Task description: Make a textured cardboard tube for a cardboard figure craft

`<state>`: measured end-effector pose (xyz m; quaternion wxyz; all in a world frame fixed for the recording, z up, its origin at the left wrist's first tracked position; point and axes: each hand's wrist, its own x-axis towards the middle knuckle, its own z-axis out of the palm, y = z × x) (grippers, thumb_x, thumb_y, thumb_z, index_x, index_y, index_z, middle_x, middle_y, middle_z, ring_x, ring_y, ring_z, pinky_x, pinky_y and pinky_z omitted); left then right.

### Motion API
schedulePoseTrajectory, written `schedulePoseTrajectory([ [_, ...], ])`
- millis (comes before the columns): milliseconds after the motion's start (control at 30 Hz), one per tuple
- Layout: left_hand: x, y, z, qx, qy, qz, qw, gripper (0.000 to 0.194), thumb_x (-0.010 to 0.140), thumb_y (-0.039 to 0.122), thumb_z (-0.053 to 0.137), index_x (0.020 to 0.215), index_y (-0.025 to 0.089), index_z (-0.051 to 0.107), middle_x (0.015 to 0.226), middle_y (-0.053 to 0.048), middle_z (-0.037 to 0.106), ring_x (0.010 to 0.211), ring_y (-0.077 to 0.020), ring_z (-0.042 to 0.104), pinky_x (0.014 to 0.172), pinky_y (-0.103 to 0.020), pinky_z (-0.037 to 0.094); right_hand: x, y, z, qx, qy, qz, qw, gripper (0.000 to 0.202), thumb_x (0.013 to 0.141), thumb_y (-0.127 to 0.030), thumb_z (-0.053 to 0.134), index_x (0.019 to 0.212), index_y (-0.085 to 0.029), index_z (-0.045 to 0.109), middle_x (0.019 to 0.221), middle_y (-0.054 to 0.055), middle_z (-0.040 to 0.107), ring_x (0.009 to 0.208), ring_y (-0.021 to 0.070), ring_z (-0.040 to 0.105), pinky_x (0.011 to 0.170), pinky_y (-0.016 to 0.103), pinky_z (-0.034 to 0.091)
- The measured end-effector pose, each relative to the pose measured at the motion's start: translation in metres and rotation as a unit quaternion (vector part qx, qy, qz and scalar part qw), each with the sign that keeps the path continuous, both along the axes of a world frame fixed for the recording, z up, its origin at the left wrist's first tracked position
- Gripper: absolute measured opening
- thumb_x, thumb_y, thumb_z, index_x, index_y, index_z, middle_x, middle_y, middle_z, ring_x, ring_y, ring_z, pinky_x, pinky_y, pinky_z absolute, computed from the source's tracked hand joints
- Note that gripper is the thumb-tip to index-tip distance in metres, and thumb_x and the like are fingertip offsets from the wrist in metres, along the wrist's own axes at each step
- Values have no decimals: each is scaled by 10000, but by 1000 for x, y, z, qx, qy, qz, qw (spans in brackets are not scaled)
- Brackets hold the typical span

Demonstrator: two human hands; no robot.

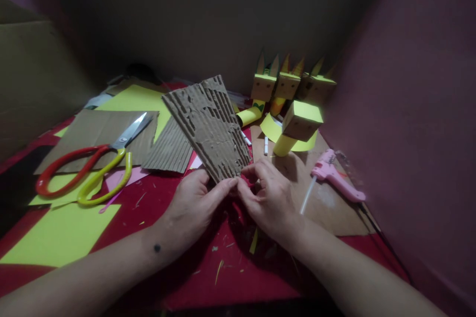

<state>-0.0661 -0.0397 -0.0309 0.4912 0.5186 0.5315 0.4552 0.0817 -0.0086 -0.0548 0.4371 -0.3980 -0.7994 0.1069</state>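
Between my two hands a piece of corrugated cardboard [212, 126] stands tilted up, its torn, ridged face toward me. My left hand [197, 200] is closed on its lower edge, thumb in front and fingers hidden behind. At the same edge, the thumb and forefinger of my right hand [266, 198] pinch the lower right corner. The two thumb tips meet there. Behind it on the left lies another ridged cardboard piece [170, 147]. Scissors [121, 148] with one red and one yellow handle rest on a flat cardboard sheet [92, 133], blades partly apart.
A pink glue gun [329, 173] lies on a brown board [340, 220] at right, its cord trailing down. A cardboard box head on a yellow tube [285, 144] stands behind it, with several eared cardboard figures [264, 86] farther back. Yellow paper [63, 235] covers the red cloth [178, 272] at left.
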Motion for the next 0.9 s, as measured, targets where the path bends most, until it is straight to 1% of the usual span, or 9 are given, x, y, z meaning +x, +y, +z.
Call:
schedulePoseTrajectory([
  [100,-1,2,1,19,-10,16,1000,139,787,280,639,743,153,671,670,-9,695,745,-176,669,660,-240,540,0,0,0,-5,16,11,1000,69,839,-122,529,810,-160,580,751,56,612,706,164,587,634,279,490],
  [167,-1,4,3,13,-24,23,999,128,784,260,647,752,140,677,708,-20,715,726,-166,674,665,-232,547,0,0,-1,14,10,15,1000,79,848,-114,522,827,-156,585,759,60,618,706,163,590,620,272,495],
  [233,-1,5,4,4,-46,33,998,107,789,236,647,771,135,677,725,-20,724,694,-149,675,646,-214,552,0,0,-4,53,-18,18,998,82,860,-117,519,837,-137,594,767,79,626,717,177,592,630,288,502],
  [367,0,5,5,-20,-91,51,994,50,787,183,656,763,139,656,670,5,715,601,-107,657,578,-166,546,1,-1,-5,126,-93,13,988,164,902,-146,505,791,-111,620,761,115,634,744,211,590,681,338,501],
  [500,0,6,6,-48,-116,42,991,38,789,141,650,756,145,633,588,23,687,574,-113,663,547,-166,555,3,-2,-2,188,-165,8,968,256,933,-190,480,756,-104,644,717,119,617,696,223,548,639,354,471],
  [633,-2,7,5,-60,-127,28,990,64,788,168,674,793,154,612,550,23,676,600,-137,686,500,-155,547,3,-3,1,200,-205,21,958,287,942,-189,468,754,-93,662,689,113,607,669,217,527,628,353,451],
  [767,-6,9,-2,-64,-136,16,989,158,773,199,697,711,158,557,604,16,696,653,-160,708,570,-213,597,3,-2,2,216,-222,37,950,288,940,-172,467,762,-81,675,682,116,614,662,220,524,613,356,437],
  [833,-8,10,-5,-67,-132,13,989,163,770,211,702,716,152,560,645,6,709,670,-166,713,587,-230,608,3,-1,2,227,-226,41,946,296,942,-177,463,766,-75,678,679,119,616,651,223,519,598,356,428],
  [900,-9,10,-5,-69,-126,15,989,148,769,205,702,734,142,572,672,-5,716,654,-159,710,579,-222,606,3,-1,2,226,-231,43,945,294,942,-174,464,766,-73,678,679,119,615,648,223,515,596,354,426],
])
